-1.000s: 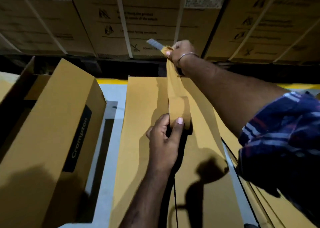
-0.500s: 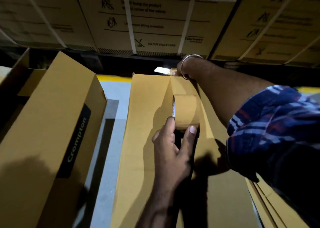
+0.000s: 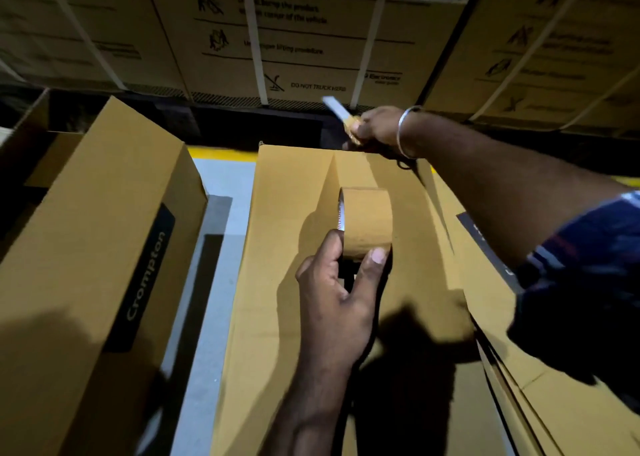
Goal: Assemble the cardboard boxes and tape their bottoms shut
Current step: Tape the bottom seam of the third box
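Observation:
A long cardboard box (image 3: 287, 213) lies in front of me with its bottom flaps up. A strip of brown tape (image 3: 349, 171) runs along the seam from the far edge to the tape roll (image 3: 367, 223). My left hand (image 3: 339, 299) grips the roll between thumb and fingers, standing it on the box. My right hand (image 3: 375, 129) is at the box's far edge, where it holds a cutter (image 3: 337, 109) with a pale blade that points up and left, its fingers at the tape's end.
A second box marked Crompton (image 3: 104, 233) stands at the left, with a strip of grey floor (image 3: 214, 247) between the two. Flat cardboard sheets (image 3: 519, 403) lie at the right. Large strapped cartons (image 3: 311, 32) form a wall ahead, behind a yellow floor line (image 3: 225, 152).
The right hand brought the tape's end down from the air to the box's far edge, then rose slightly with the cutter. The left hand lowered the roll onto the box.

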Motion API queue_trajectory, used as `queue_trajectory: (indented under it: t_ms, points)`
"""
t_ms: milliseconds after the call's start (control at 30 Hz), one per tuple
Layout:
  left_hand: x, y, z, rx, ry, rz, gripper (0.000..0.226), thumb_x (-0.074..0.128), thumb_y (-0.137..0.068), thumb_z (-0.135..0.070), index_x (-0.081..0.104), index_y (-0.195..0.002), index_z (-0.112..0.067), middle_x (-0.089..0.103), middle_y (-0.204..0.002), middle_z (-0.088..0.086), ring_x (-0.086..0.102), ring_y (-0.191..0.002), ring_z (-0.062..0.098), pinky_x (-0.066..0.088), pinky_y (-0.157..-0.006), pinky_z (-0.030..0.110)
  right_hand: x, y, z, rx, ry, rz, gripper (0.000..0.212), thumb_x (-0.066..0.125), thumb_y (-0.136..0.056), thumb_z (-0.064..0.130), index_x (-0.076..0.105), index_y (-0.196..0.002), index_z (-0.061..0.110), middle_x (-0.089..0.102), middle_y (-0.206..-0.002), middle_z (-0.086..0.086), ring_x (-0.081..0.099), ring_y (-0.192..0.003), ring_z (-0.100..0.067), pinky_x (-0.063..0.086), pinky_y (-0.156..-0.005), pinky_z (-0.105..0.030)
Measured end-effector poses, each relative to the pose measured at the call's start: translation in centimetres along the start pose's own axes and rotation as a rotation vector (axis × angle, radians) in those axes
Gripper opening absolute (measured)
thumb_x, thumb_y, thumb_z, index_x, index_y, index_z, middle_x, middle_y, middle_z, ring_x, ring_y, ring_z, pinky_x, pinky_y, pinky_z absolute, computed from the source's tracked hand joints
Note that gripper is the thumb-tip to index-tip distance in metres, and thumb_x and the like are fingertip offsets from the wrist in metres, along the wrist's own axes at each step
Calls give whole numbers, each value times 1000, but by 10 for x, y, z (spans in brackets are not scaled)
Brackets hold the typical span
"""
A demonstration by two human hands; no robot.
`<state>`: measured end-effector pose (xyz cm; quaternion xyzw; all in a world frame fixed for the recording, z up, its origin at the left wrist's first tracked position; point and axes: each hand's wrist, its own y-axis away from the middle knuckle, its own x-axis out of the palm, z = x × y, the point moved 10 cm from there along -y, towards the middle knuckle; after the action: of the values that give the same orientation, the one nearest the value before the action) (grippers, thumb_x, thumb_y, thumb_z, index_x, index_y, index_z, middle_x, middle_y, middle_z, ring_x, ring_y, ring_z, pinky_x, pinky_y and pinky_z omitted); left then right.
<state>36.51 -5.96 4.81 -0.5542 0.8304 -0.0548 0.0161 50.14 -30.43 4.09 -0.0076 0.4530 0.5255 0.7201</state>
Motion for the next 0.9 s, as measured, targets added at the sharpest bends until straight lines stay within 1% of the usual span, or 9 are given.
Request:
queue_trajectory:
  t_ms: [67, 167, 267, 333, 467, 600, 667, 800, 900]
  points:
    - [0, -1, 0, 2, -2, -2, 16, 71, -95, -31, 66, -95, -16, 70, -83, -6, 66, -80, 21, 57, -75, 42, 0, 10, 4, -102, -109, 53, 19, 51, -107, 24, 63, -115, 11, 73, -92, 6, 68, -75, -4, 47, -69, -25]
    - [0, -1, 1, -2, -5, 3, 23, 71, -93, -38, 67, -98, -15, 71, -86, -4, 67, -84, 25, 57, -78, 46, 5, 22, 13, -221, -27, 76, 26, 52, -106, 24, 62, -120, 5, 64, -99, -5, 59, -80, -13, 46, -77, -30]
    - [0, -2, 2, -11, 3, 7, 21, 72, -94, -36, 70, -104, -18, 74, -92, -5, 70, -89, 21, 58, -82, 47, 2, 32, 18, -304, -221, 70, 21, 48, -108, 18, 58, -120, 4, 73, -106, -14, 71, -83, -10, 51, -65, -17]
    - [-1, -3, 1, -11, -3, 3, 22, 72, -94, -38, 70, -104, -19, 74, -93, -4, 70, -89, 22, 58, -81, 48, -1, 45, 20, -341, -310, 80, 16, 46, -109, 17, 56, -116, 8, 76, -107, -14, 73, -87, -7, 53, -63, -15]
    - [-1, -2, 1, -19, -7, 12, 23, 71, -93, -39, 69, -102, -19, 74, -90, -5, 69, -87, 18, 58, -80, 47, 3, 46, 12, -271, -287, 88, 21, 45, -109, 25, 57, -121, 13, 77, -110, -7, 72, -98, -12, 51, -83, -28]
    - [0, -3, 4, -53, 13, 26, 24, 71, -93, -38, 71, -106, -18, 76, -96, -4, 72, -93, 19, 59, -86, 49, 8, 39, 16, -177, -97, 35, 18, 46, -109, 32, 59, -103, 21, 67, -98, -2, 58, -79, -12, 43, -68, -27]
    - [1, -3, 5, -63, 34, 25, 20, 72, -93, -35, 71, -105, -18, 76, -96, -2, 71, -93, 24, 58, -86, 51, 9, 35, 19, -144, 16, 27, 21, 47, -108, 36, 60, -103, 21, 58, -95, -2, 52, -80, -15, 42, -68, -29]
    - [2, -3, 6, -71, 37, 34, 20, 71, -94, -34, 71, -109, -21, 77, -101, -1, 72, -97, 22, 58, -89, 52, 9, 32, 20, -104, -35, 16, 28, 49, -107, 35, 66, -115, 15, 61, -99, -4, 55, -87, -18, 44, -75, -31]
    - [2, -2, 6, -78, 37, 50, 21, 71, -94, -32, 72, -112, -21, 77, -103, -3, 72, -100, 20, 59, -90, 47, 11, 39, 19, -197, -334, -7, 27, 44, -110, 23, 58, -126, 7, 69, -101, -9, 68, -86, -15, 49, -67, -21]
